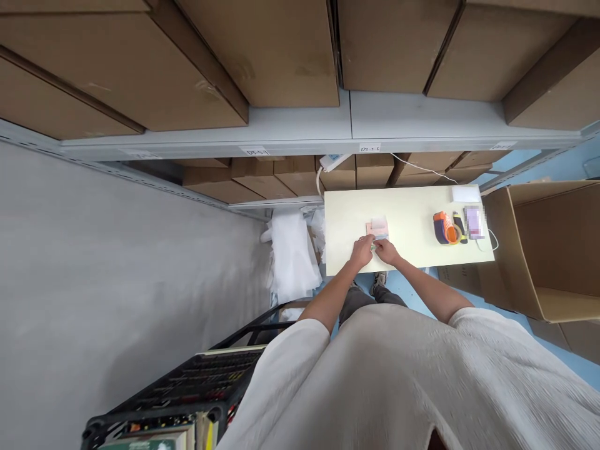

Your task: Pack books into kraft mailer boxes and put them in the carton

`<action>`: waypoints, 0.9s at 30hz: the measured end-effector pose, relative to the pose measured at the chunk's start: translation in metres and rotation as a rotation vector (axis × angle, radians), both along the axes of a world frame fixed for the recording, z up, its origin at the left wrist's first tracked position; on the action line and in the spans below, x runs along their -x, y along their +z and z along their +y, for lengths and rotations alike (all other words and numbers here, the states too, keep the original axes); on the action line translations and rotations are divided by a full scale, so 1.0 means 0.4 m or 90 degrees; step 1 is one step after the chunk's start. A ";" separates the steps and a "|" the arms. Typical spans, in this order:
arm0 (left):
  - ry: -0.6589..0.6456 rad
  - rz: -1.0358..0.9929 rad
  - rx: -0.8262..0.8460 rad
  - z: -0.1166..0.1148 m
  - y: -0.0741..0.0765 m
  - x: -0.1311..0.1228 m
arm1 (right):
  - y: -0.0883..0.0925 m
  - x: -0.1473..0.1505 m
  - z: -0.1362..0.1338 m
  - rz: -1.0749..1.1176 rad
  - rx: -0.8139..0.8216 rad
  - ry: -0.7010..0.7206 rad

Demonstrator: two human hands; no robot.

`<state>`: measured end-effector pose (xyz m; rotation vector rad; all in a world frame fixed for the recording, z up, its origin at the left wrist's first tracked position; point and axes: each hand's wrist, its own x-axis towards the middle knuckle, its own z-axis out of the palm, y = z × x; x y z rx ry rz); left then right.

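A small, flat pink-and-white item [377, 228] lies on the pale tabletop [407, 209], with a whitish piece over its upper part. Its exact kind is too small to tell; a bit of green and blue shows near its lower edge. My left hand [362, 251] is at the item's lower left, fingers bent and closed on its edge. Close beside it, my right hand [387, 251] pinches at the lower right of the same item. The fingertips of both hands nearly meet, and they hide part of the item's near edge.
An orange-and-dark tape dispenser [445, 228], a black-and-yellow cutter [460, 227], a pixelated purple item [474, 222] and a white box [465, 194] sit at the table's right. An open carton [520, 250] stands beyond. Left are white plastic bags [293, 253] and a black crate [187, 381] of books. Boxed shelves rise ahead.
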<state>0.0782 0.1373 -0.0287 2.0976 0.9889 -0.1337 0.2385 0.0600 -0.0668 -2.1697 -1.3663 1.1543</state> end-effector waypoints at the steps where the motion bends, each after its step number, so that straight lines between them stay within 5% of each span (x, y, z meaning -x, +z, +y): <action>1: -0.014 0.006 0.009 0.002 0.000 -0.006 | -0.002 -0.005 -0.009 0.017 -0.013 0.007; 4: -0.026 0.031 0.018 0.006 -0.004 -0.016 | -0.005 -0.026 -0.030 0.041 -0.045 -0.033; 7: -0.020 0.044 0.019 0.005 -0.006 -0.019 | -0.003 -0.054 -0.028 -0.015 -0.049 -0.166; 15: 0.012 0.054 0.044 -0.017 0.012 -0.031 | 0.010 -0.070 0.038 0.015 0.088 -0.357; 21: 0.052 0.036 0.070 -0.022 0.020 -0.057 | 0.039 -0.063 0.044 0.078 0.065 -0.361; 27: 0.120 -0.103 0.210 -0.041 0.023 -0.121 | 0.094 -0.121 0.000 0.107 0.066 -0.383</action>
